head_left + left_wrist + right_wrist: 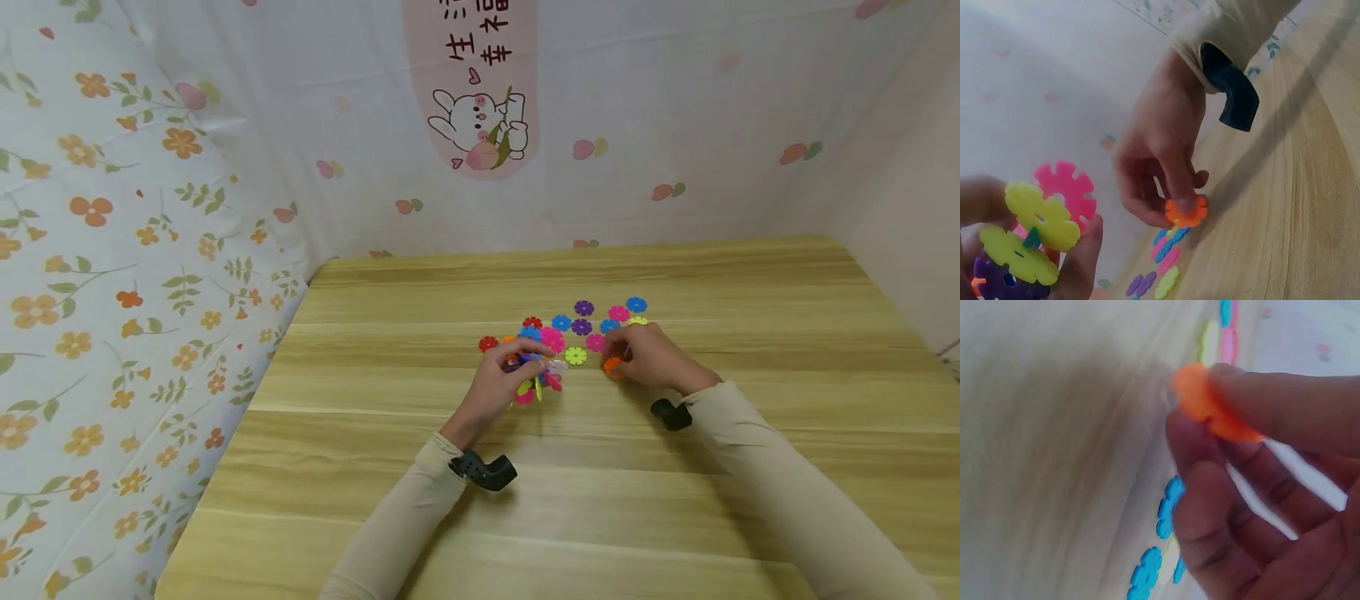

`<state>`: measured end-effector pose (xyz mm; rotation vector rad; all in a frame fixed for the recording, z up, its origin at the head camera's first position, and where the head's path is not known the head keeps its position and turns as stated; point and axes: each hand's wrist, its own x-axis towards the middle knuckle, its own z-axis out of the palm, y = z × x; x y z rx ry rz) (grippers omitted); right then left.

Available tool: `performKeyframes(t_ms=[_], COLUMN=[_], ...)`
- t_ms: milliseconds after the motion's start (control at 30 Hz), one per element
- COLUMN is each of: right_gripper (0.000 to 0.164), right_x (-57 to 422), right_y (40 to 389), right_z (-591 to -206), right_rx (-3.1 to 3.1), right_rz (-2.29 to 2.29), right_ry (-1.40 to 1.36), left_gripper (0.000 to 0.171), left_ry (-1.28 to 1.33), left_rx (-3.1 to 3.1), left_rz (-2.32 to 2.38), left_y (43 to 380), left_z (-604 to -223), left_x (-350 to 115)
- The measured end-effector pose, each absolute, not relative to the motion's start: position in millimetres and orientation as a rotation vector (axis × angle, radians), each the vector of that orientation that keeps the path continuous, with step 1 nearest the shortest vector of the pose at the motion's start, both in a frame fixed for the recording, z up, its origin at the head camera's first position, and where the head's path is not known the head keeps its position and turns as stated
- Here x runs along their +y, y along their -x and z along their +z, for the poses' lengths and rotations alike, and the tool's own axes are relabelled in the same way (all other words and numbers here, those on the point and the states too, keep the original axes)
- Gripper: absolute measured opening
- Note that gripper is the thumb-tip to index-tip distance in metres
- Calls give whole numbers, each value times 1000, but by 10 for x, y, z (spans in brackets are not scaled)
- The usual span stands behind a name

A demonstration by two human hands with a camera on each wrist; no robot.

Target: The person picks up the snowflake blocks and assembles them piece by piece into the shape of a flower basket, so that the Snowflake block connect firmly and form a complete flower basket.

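Observation:
My left hand (491, 387) holds a cluster of interlocked flower-shaped plastic discs (553, 382) above the table. The left wrist view shows yellow discs (1041, 215), a pink disc (1071, 190) and a purple disc (1004, 280) in that cluster, with fingers around it. To the right, my right hand (651, 354) pinches a single orange disc (613, 368) between thumb and fingertip. In the right wrist view this orange disc (1200, 397) is tilted and slightly blurred. A lime-green disc (575, 356) lies between the two hands.
Beyond the hands, several loose discs lie flat, among them purple (584, 307), blue (636, 304) and red (488, 343) ones. The wooden table (600, 517) meets a patterned cloth (360, 150) at its back and left. Each wrist carries a black camera mount (487, 472).

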<state>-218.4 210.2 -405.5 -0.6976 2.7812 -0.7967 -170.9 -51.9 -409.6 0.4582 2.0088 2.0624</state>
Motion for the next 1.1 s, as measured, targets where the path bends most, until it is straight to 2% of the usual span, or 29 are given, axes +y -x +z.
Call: performKeyframes(t_ms=[100,300,567,833,1100], right_gripper=[12,21,26,15,12], right_x=[2120,2028,1828,1728,1636], right_y=[2126,2007,1857,1804,1709], right_z=[-4010,-3890,-3751,-3756,-3751], right_rx=[2750,2620,2545,2479,2599], right_rz=[-932,-1274,-1489,-1615,-1653], right_ry=[636,513,537,483,529], left_gripper=[22,22,19,19,18], left_ry=[-423,-397,-413,-421,-456], left_rx=[1965,1955,2068,2087,2156], left_rz=[2093,2115,2048,2055,2065], left_y=[1724,1748,1766,1751,1735], left_z=[-4119,-4154,-4160,-4139,-4129], left_x=[-486,-466,-413,-373,-331])
